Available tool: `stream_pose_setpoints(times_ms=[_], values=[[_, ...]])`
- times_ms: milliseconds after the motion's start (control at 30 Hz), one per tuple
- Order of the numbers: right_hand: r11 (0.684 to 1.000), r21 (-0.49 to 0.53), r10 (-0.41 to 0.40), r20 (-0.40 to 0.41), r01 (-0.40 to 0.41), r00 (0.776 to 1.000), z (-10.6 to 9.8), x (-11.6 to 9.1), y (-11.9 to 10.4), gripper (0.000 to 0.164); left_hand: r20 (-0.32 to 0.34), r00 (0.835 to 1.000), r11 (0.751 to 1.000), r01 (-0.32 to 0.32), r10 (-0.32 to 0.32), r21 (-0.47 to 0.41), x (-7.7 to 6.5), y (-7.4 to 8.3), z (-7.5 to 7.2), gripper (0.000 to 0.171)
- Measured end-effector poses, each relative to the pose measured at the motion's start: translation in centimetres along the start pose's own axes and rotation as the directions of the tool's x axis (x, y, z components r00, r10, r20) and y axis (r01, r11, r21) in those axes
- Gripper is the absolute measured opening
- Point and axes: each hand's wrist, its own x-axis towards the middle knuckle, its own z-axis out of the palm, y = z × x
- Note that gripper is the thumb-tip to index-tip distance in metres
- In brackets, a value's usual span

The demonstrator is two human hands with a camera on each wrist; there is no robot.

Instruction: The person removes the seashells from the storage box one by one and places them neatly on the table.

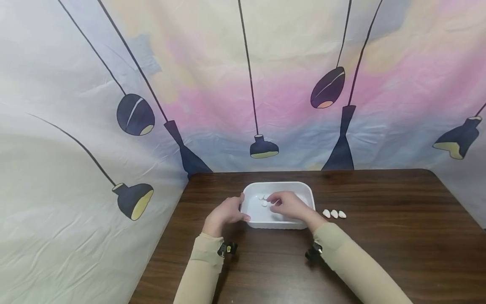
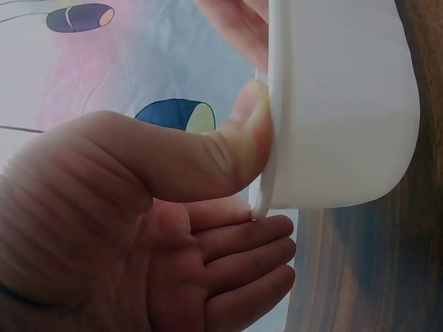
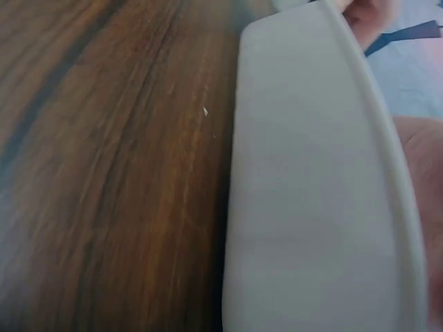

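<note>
Nearest, two beige sleeves (image 1: 201, 270) run up over the dark wood desk (image 1: 379, 253), each with a small black camera at the wrist; the left hand (image 1: 224, 215) grips the left rim of the white tray (image 1: 282, 186), thumb pressed on the rim's edge and fingers held loosely straight beside the wall, as the left wrist view shows; the right hand (image 1: 290, 205) reaches down into the tray with fingers curled at a few white pebbles (image 1: 263, 202) lying on its floor; whether it has one pinched I cannot tell; right of the tray, apart from it, three more pebbles (image 1: 334, 214) lie in a row on the desk; behind hangs a backdrop (image 1: 265, 84) printed with lamps
</note>
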Motion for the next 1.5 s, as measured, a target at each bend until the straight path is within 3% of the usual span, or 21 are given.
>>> stream_pose_setpoints(times_ms=[167,367,533,900,1267,1500], values=[[0.998,0.008,0.066,0.009,-0.066,0.998,1.5,1.7,0.0,0.032,-0.008,1.000,1.000,-0.016,0.016,-0.016,0.0,-0.3,0.0,0.092],[0.994,-0.010,0.108,-0.012,-0.108,0.994,2.6,2.2,0.0,0.032,-0.008,0.999,0.999,-0.035,0.035,-0.036,0.0,-0.5,0.2,0.093],[0.995,-0.063,0.082,-0.037,-0.084,0.996,3.2,2.3,0.1,0.031,-0.009,0.999,0.999,-0.037,0.037,-0.023,0.0,-0.7,0.3,0.094],[0.988,-0.126,0.084,-0.036,-0.088,0.996,3.6,2.1,0.1,0.013,-0.008,1.000,0.999,-0.023,0.022,-0.026,-0.1,-0.5,0.3,0.093],[0.988,-0.120,0.097,-0.034,-0.100,0.995,3.5,1.9,-0.2,0.016,-0.006,1.000,1.000,-0.014,0.014,-0.025,0.0,-0.6,0.4,0.093],[0.990,-0.119,0.072,-0.002,-0.072,0.997,3.5,2.0,-0.3,0.033,-0.005,1.000,1.000,-0.027,0.027,-0.015,0.0,-0.5,0.3,0.093]])
